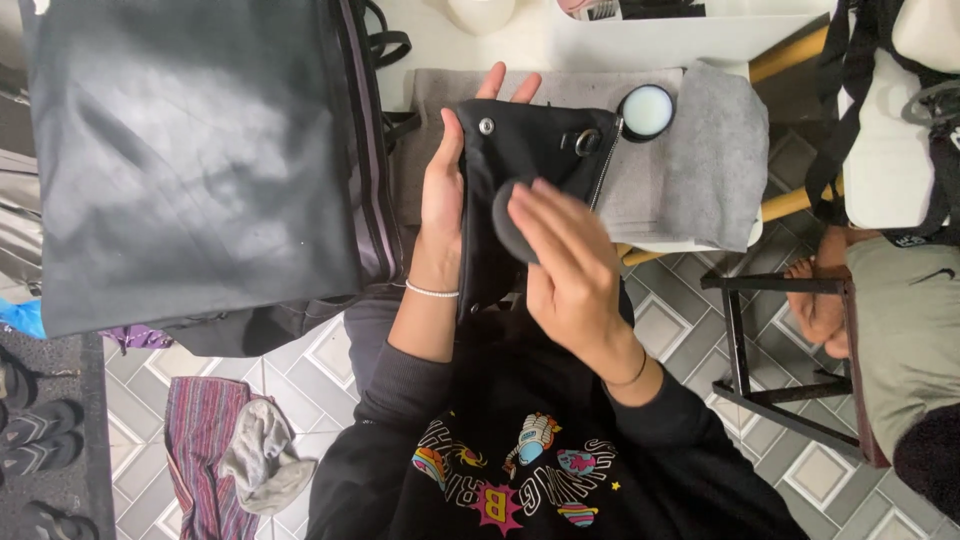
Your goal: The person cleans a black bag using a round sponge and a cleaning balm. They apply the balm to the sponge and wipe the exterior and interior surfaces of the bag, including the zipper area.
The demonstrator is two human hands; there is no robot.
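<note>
A small black leather bag (520,150) with metal studs, a ring and a zip is held upright in front of me. My left hand (445,185) supports it from the left side and behind, fingers showing above its top edge. My right hand (565,260) presses a round dark sponge pad (508,225) flat against the bag's front. An open round tin (648,110) of pale cream lies just right of the bag on a grey cloth (700,160).
A large black bag (190,150) fills the left. The grey cloth lies on a white table (560,45). Another person's leg (820,300) rests on a dark stool frame (745,350) at right. Sandals (40,430) and a striped cloth (200,450) lie on the tiled floor.
</note>
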